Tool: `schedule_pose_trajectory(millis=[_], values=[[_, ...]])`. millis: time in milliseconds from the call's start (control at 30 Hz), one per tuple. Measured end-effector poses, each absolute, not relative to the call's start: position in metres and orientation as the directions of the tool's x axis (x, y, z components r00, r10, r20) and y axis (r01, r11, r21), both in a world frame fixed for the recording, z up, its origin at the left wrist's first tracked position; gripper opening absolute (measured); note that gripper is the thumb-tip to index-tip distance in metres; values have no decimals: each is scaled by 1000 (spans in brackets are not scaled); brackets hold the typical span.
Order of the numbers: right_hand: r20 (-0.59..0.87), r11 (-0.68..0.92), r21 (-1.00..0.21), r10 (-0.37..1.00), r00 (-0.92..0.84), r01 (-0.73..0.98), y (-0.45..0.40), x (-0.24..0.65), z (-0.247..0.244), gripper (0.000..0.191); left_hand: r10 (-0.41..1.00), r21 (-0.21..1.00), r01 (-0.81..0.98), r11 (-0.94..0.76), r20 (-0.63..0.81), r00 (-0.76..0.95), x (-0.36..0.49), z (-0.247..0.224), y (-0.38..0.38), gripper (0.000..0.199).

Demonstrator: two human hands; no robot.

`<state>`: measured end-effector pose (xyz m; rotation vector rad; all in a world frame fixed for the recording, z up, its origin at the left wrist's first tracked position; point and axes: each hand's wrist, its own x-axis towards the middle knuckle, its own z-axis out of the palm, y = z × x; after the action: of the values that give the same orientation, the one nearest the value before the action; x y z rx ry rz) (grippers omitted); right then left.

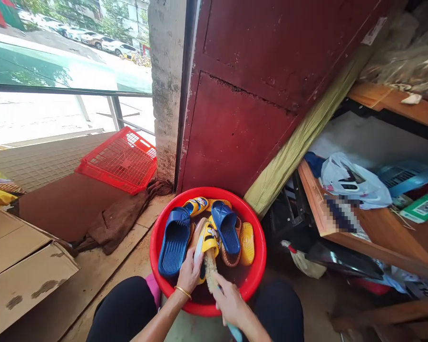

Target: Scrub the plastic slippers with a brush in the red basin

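Note:
A red basin (260, 247) between my knees holds several slippers, among them a blue one (173, 242) at the left, another blue one (228, 232) at the right and a yellow one (247, 243) at the edge. My left hand (190, 273) grips a yellow and white slipper (209, 237) over the basin's middle. In my right hand (230, 301) is a brush (211, 273) with pale bristles and a light blue handle; its bristles touch the held slipper near the strap.
Behind the basin stands a dark red door (235, 128). A red crate (121, 159) and brown cloth (117, 223) lie left, with cardboard (24, 270) nearer. Wooden shelves (388, 237) at the right carry a plastic bag (353, 180).

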<state>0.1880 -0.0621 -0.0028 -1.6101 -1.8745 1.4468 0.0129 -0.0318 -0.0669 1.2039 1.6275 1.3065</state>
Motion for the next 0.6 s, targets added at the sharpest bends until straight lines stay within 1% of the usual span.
schedule_pose_trajectory(millis=[67,133,233,300,333,400,500,600], values=[[-357,-126,-804,884,-302,581,-47,173,-3,57,965,954,298,22,58,-256,15,-66,-36,36],[-350,-129,-812,888,-298,569,-44,171,-1,58,973,921,387,35,57,-224,17,-65,-40,37],[-405,-104,-800,819,-405,591,-64,204,11,59,969,845,524,106,30,-244,19,-65,-41,38],[-409,-35,-768,796,-447,640,-83,239,26,54,963,800,589,112,59,-264,23,-65,-40,39],[-383,2,-758,808,-447,653,-91,254,34,51,960,785,610,104,82,-268,25,-65,-40,39],[-283,98,-751,846,-452,654,-100,276,46,47,958,780,623,69,122,-259,31,-64,-40,39],[-108,250,-723,880,-462,644,-98,280,46,49,952,797,602,39,152,-264,40,-62,-42,41],[-6,344,-602,900,-435,721,-87,262,25,54,938,815,579,13,190,-289,45,-61,-45,42]])
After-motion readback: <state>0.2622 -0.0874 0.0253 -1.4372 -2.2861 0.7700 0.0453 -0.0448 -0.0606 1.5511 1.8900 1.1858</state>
